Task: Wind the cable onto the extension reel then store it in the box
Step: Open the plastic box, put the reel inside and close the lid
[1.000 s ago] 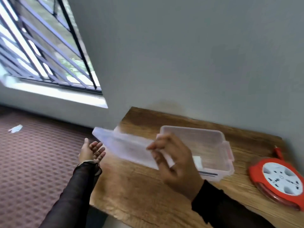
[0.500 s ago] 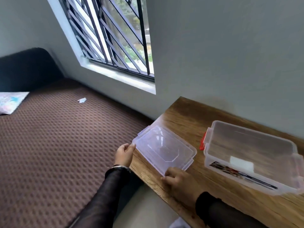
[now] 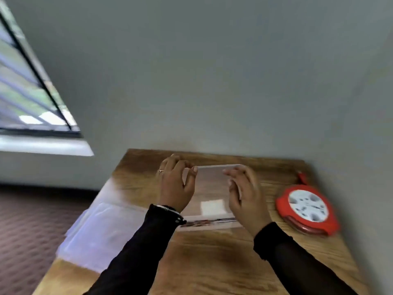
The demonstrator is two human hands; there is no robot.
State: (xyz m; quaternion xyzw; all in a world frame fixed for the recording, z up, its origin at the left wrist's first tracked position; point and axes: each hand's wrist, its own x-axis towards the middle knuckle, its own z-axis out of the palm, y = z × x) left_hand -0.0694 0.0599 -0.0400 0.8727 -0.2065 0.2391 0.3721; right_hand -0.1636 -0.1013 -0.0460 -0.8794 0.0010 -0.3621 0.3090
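The clear plastic box [image 3: 219, 167] stands open in the middle of the wooden table [image 3: 212, 262], with a white label on its floor. My left hand [image 3: 175, 186] is at the box's left side and my right hand [image 3: 244, 194] over its right side, fingers spread; the view is blurred and neither hand clearly grips anything. The red extension reel [image 3: 307, 209] with a white socket face lies flat on the table to the right of the box, apart from both hands. A red cable end [image 3: 302, 177] pokes out behind the reel.
The box's clear lid [image 3: 102, 228] lies flat on the table's left part, reaching its left edge. A grey wall rises directly behind and to the right of the table. A barred window [image 3: 25, 103] is at upper left, above a brown patterned surface [image 3: 25, 231].
The lid has been let go and now lies on the left of the table. Both hands have moved right to the box. The view has swung back to the right, showing the reel again.
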